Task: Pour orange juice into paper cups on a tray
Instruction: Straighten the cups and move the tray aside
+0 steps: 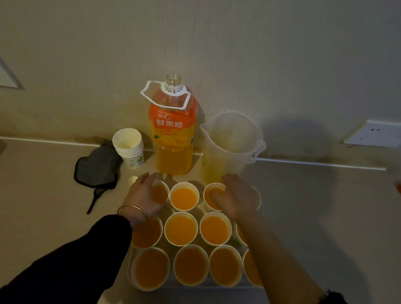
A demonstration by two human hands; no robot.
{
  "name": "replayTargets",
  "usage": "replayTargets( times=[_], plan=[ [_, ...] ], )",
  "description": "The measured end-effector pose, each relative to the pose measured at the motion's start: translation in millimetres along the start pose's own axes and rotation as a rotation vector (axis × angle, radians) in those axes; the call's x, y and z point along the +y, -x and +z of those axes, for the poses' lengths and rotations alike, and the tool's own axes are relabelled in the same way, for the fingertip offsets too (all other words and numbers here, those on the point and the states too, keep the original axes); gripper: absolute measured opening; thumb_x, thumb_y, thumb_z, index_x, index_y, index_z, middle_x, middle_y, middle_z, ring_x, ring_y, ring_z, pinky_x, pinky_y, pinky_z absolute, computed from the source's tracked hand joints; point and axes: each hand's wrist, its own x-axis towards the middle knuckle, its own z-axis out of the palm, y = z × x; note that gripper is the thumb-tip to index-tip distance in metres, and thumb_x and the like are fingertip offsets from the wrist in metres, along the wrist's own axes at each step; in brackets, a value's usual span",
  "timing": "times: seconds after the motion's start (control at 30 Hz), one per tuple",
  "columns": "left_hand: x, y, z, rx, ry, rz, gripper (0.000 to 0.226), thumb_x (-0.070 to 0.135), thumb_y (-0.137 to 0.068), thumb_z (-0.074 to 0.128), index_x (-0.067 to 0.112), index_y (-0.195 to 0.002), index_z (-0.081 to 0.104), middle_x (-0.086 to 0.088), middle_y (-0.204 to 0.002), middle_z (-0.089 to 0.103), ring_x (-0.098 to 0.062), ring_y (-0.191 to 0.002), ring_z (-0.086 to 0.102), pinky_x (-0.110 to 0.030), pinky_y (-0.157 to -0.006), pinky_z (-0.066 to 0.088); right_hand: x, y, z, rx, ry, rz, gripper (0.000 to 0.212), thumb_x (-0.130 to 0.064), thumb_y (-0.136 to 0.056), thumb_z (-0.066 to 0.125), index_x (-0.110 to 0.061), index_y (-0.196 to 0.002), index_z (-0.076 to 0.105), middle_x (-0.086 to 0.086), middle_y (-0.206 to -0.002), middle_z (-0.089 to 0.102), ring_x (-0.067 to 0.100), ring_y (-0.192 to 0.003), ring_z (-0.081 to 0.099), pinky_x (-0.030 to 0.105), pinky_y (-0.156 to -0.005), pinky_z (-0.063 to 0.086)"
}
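Observation:
Several white paper cups filled with orange juice (181, 228) stand in rows on a clear tray (196, 287) on the counter. My left hand (145, 195), with a gold bangle on the wrist, is wrapped around the back-left cup (161, 193). My right hand (235, 199) lies over the back-right end of the row, thumb and fingers closed around the right side of the third cup (211, 192); it hides most of the cup behind it. The uncapped orange juice bottle (172, 129) stands behind the tray, about two-thirds full.
A translucent plastic pitcher (229, 145) with a little juice stands right of the bottle. Left of the bottle are a stack of empty cups (129, 147), a small cap (132, 181) and a dark pouch (97, 169). Wall sockets (382, 134) flank the scene.

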Motion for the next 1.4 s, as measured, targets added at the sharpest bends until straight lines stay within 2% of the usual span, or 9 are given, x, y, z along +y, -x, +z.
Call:
replayTargets(
  times=[0.1, 0.17, 0.23, 0.37, 0.6, 0.77, 1.03, 1.27, 1.4],
  plan=[
    [-2, -5, 1, -0.052, -0.073, 0.004, 0.094, 0.033, -0.071, 0.078, 0.020, -0.147, 0.024, -0.011, -0.154, 0.022, -0.028, -0.141, 0.023, -0.034, -0.111, 0.025, -18, -3, 7, 0.110, 0.093, -0.029, 0.059, -0.060, -0.088, 0.047, -0.013, -0.123, 0.054, 0.005, -0.122, 0.056, 0.025, -0.115, 0.050, 0.038, -0.095, 0.040],
    [-3, -7, 1, -0.087, -0.110, 0.012, 0.098, 0.032, -0.069, 0.080, 0.021, -0.148, 0.022, -0.011, -0.154, 0.022, -0.028, -0.141, 0.023, -0.034, -0.111, 0.025, -26, -5, 11, 0.166, 0.175, -0.089, 0.057, -0.059, -0.088, 0.046, -0.013, -0.121, 0.055, 0.006, -0.122, 0.056, 0.026, -0.115, 0.047, 0.039, -0.096, 0.036],
    [-5, -9, 2, -0.114, -0.120, 0.017, 0.101, 0.030, -0.066, 0.081, 0.021, -0.148, 0.022, -0.012, -0.152, 0.025, -0.029, -0.139, 0.027, -0.035, -0.110, 0.029, -34, -8, 12, 0.086, 0.162, -0.173, 0.055, -0.052, -0.088, 0.049, -0.015, -0.128, 0.049, 0.006, -0.129, 0.051, 0.026, -0.122, 0.041, 0.038, -0.099, 0.032],
    [-3, -11, 2, -0.130, -0.137, 0.024, 0.097, 0.027, -0.067, 0.080, 0.020, -0.147, 0.024, -0.011, -0.145, 0.032, -0.029, -0.132, 0.037, -0.033, -0.104, 0.035, -50, -8, 19, -0.168, 0.116, -0.278, 0.072, -0.053, -0.082, 0.059, -0.023, -0.142, 0.032, 0.002, -0.145, 0.035, 0.024, -0.134, 0.032, 0.041, -0.110, 0.023],
    [-2, -13, -2, -0.133, -0.170, 0.043, 0.092, 0.021, -0.067, 0.079, 0.022, -0.145, 0.029, -0.010, -0.137, 0.039, -0.027, -0.124, 0.045, -0.030, -0.099, 0.039, -66, -11, 34, -0.235, 0.261, -0.309, 0.079, -0.061, -0.079, 0.058, -0.021, -0.142, 0.033, 0.007, -0.143, 0.038, 0.029, -0.134, 0.034, 0.048, -0.112, 0.016],
    [-4, -14, -4, -0.139, -0.176, 0.053, 0.091, 0.019, -0.065, 0.079, 0.023, -0.143, 0.032, -0.009, -0.133, 0.041, -0.026, -0.121, 0.046, -0.030, -0.097, 0.040, -70, -11, 37, -0.211, 0.237, -0.297, 0.079, -0.059, -0.078, 0.062, -0.018, -0.140, 0.036, 0.010, -0.140, 0.042, 0.031, -0.134, 0.032, 0.044, -0.114, 0.019],
    [-7, -15, -5, -0.139, -0.162, 0.085, 0.084, 0.017, -0.064, 0.079, 0.022, -0.138, 0.038, -0.008, -0.130, 0.043, -0.026, -0.116, 0.049, -0.031, -0.095, 0.043, -68, -14, 40, -0.177, 0.139, -0.248, 0.073, -0.049, -0.076, 0.068, -0.014, -0.134, 0.042, 0.013, -0.132, 0.047, 0.030, -0.125, 0.039, 0.038, -0.103, 0.032],
    [-11, -17, -6, -0.148, -0.181, 0.123, 0.083, 0.018, -0.065, 0.079, 0.022, -0.137, 0.037, -0.007, -0.129, 0.042, -0.026, -0.115, 0.048, -0.030, -0.091, 0.042, -68, -14, 39, -0.206, 0.120, -0.250, 0.071, -0.046, -0.076, 0.070, -0.015, -0.134, 0.043, 0.012, -0.132, 0.047, 0.030, -0.124, 0.042, 0.038, -0.100, 0.036],
    [-11, -17, -5, -0.156, -0.199, 0.130, 0.090, 0.022, -0.065, 0.080, 0.022, -0.141, 0.032, -0.008, -0.134, 0.040, -0.027, -0.121, 0.045, -0.030, -0.095, 0.041, -67, -14, 36, -0.237, 0.123, -0.257, 0.077, -0.051, -0.075, 0.070, -0.016, -0.137, 0.040, 0.011, -0.136, 0.045, 0.030, -0.129, 0.038, 0.039, -0.107, 0.031]
  ],
)
